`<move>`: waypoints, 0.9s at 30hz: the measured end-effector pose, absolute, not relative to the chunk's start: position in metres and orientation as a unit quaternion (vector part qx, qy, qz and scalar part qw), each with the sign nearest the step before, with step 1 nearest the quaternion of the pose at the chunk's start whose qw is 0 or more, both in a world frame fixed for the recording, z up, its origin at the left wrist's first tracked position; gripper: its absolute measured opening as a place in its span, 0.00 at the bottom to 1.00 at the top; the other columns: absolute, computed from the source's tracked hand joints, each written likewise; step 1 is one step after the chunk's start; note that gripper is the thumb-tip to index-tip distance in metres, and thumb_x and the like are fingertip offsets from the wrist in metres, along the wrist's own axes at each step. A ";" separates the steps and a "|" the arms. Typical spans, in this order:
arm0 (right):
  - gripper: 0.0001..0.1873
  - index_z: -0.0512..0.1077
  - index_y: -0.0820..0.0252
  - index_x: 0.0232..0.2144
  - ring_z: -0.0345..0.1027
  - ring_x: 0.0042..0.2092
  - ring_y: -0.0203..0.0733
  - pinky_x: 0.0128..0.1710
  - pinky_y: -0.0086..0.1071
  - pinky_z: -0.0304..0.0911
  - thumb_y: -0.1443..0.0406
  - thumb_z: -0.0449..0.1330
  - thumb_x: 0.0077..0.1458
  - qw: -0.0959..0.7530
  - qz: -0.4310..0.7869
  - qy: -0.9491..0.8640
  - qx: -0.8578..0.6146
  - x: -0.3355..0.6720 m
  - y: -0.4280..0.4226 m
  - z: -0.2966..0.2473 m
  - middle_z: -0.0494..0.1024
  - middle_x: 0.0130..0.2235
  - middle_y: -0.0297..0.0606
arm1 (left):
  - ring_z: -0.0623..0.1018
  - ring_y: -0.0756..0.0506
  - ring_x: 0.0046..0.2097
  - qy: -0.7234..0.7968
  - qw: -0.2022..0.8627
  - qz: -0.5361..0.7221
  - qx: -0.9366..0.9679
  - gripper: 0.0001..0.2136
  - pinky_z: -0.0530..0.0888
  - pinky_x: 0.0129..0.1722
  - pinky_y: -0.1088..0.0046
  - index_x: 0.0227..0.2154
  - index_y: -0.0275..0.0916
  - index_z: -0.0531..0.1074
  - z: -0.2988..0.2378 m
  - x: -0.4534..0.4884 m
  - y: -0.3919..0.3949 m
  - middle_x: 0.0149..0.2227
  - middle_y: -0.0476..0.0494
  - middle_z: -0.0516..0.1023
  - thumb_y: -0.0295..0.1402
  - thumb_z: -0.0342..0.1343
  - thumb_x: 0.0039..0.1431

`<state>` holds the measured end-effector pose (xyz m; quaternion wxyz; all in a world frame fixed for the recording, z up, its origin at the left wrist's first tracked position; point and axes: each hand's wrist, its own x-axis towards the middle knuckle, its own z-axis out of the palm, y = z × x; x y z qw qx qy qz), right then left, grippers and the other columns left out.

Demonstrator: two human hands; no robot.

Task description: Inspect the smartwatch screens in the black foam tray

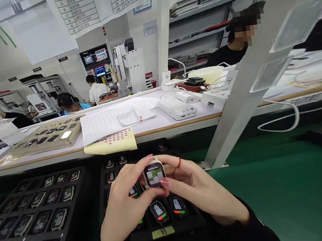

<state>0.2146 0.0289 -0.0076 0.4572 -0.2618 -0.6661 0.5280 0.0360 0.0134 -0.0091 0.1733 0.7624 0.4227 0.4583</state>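
Observation:
A smartwatch (154, 175) without a strap is held up between both hands, its lit screen showing green and white blocks. My left hand (128, 198) grips its left side between thumb and fingers. From the right, my right hand (191, 183) closes on it, with the thumb at the screen's lower right corner and a finger along the top. Below the hands lies a black foam tray (189, 224) of watches, partly hidden by the hands. Two lit watches, one (159, 211) at centre and another (177, 205) to its right, sit in its front row.
Another black tray (53, 237) full of watches lies at left. Behind stands a shelf with papers (102, 122), a clear watch tray (47, 136) and a white power bank (177, 107). A slanted metal post (234, 91) rises at right. Several people work beyond.

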 end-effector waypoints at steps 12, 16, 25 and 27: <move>0.21 0.65 0.56 0.56 0.71 0.36 0.39 0.34 0.30 0.71 0.60 0.59 0.61 0.430 0.576 -0.644 -0.263 0.214 0.030 -0.008 0.75 0.44 0.41 | 0.73 0.49 0.39 0.410 0.173 0.452 0.773 0.26 0.71 0.48 0.70 0.57 0.54 0.65 -0.007 0.035 0.016 0.40 0.52 0.76 0.33 0.62 0.55; 0.24 0.63 0.55 0.56 0.69 0.32 0.36 0.32 0.31 0.73 0.57 0.60 0.60 0.407 0.603 -0.638 -0.253 0.216 0.038 -0.011 0.71 0.51 0.42 | 0.74 0.48 0.43 0.437 0.189 0.419 0.773 0.24 0.70 0.50 0.68 0.58 0.53 0.63 -0.009 0.033 0.024 0.44 0.50 0.75 0.33 0.58 0.59; 0.32 0.58 0.55 0.58 0.70 0.46 0.44 0.43 0.36 0.72 0.62 0.66 0.55 0.409 0.634 -0.610 -0.242 0.207 0.064 -0.032 0.68 0.53 0.43 | 0.70 0.39 0.52 0.511 0.293 0.299 0.751 0.46 0.70 0.53 0.57 0.65 0.57 0.42 -0.019 0.021 0.029 0.56 0.45 0.68 0.45 0.65 0.49; 0.33 0.59 0.56 0.57 0.70 0.45 0.44 0.42 0.37 0.73 0.62 0.67 0.53 0.425 0.618 -0.608 -0.260 0.206 0.068 -0.034 0.69 0.51 0.44 | 0.72 0.40 0.50 0.511 0.290 0.308 0.748 0.44 0.71 0.51 0.59 0.65 0.57 0.41 -0.020 0.016 0.028 0.58 0.44 0.65 0.46 0.62 0.52</move>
